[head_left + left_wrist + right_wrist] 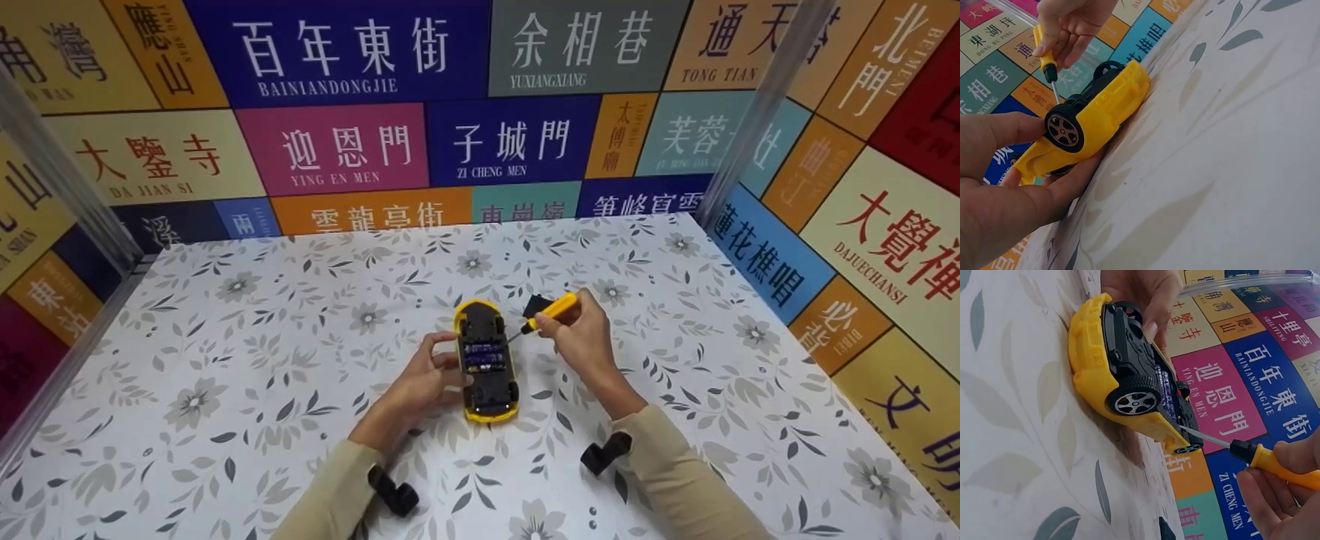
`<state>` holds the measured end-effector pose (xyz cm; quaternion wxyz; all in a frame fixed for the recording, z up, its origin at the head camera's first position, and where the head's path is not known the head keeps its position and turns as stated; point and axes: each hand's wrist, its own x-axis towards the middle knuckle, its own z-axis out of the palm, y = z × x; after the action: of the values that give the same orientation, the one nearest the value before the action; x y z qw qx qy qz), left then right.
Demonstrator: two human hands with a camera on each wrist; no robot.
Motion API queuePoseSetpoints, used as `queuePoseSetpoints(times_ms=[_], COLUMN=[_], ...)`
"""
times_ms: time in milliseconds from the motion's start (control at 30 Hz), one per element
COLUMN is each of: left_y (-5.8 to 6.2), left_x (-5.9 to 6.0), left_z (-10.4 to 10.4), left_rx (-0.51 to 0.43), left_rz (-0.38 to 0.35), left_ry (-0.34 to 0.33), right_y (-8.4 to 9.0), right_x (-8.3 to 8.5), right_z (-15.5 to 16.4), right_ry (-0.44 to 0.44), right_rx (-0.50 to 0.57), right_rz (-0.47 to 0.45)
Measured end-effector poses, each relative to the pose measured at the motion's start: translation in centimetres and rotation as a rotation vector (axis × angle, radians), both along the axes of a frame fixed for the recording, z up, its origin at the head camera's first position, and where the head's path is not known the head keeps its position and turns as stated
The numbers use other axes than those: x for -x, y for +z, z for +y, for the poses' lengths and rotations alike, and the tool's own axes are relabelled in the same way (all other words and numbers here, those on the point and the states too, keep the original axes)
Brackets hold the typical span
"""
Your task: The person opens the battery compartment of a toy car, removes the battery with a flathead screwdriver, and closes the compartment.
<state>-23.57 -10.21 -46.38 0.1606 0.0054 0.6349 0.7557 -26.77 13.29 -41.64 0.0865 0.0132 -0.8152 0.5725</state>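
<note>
A yellow toy car [487, 360] lies upside down near the middle of a table [225, 337] w/ a grey-and-white flower-pattern cloth. Its black underside faces up; its nose or tail, can't tell which, points away from the person.

The left hand [424, 379] is at the car's left side. Thumb and fingers curl round the body and pinch it steady, palm resting on the cloth. In the left wrist view the thumb sits above a wheel [1064, 130] and the fingers lie under the car's side.

The right hand [581, 337] is just right of the car, slightly farther from the person. Its fingers are closed round a small screwdriver [546, 313] w/ a yellow handle and black collar. The thin metal shaft slants down-left; its tip reaches the car's underside near the middle. A small black piece [535, 304] lies on the cloth just behind the screwdriver.

The car: glossy yellow plastic shell, black chassis, four black tyres w/ silver spoked hubs. In the head view an open slot in the middle of the chassis shows bluish-purple parts, prob. batteries.

Walls round the table carry colourful panels [334, 146] w/ Chinese characters. Both arms wear beige sleeves [675, 472].
</note>
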Motion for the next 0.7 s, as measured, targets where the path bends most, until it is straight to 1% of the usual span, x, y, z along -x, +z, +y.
queuePoseSetpoints(times_ms=[100,333,400,467,567,700], left_y=[0.0,0.0,0.1,0.2,0.3,0.4], left_x=[-0.1,-0.3,-0.2,-0.2,0.0,0.1], left_z=[-0.1,0.0,0.1,0.1,0.2,0.2], left_rx=[-0.004,-0.001,-0.008,-0.011,-0.011,0.002], left_rz=[-0.007,-0.017,-0.028,-0.027,-0.030,-0.035], left_ry=[0.004,0.012,0.017,0.019,0.022,0.018], right_y=[-0.2,-0.3,-0.3,-0.4,-0.5,-1.1], right_x=[-0.3,-1.9,-2.2,-2.3,-2.2,-1.6], right_z=[-0.3,-1.7,-2.0,-2.2,-2.3,-2.2], right_ry=[0.010,0.025,0.030,0.029,0.021,-0.018], right_rx=[-0.048,-0.213,-0.248,-0.271,-0.271,-0.186], right_rz=[0.047,0.278,0.333,0.368,0.374,0.285])
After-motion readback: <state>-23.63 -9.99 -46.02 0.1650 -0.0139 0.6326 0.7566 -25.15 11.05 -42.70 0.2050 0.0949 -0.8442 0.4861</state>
